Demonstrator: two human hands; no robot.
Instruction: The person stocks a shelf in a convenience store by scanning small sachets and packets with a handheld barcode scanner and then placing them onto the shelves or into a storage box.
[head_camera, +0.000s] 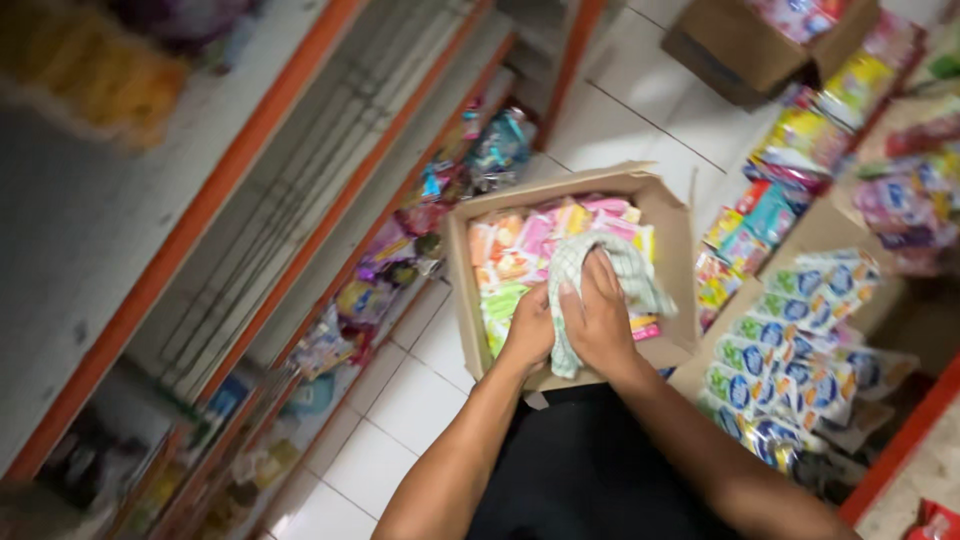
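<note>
The shelves at left are blurring, their goods hard to make out. Both hands, left hand and right hand, are grasping a checked cloth over an open cardboard box that is holding colourful packets.

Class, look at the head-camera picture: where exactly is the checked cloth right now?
The pale green-and-white checked cloth is centre frame, gripped by both hands, left hand and right hand, over the open brown cardboard box of colourful sachets.
</note>
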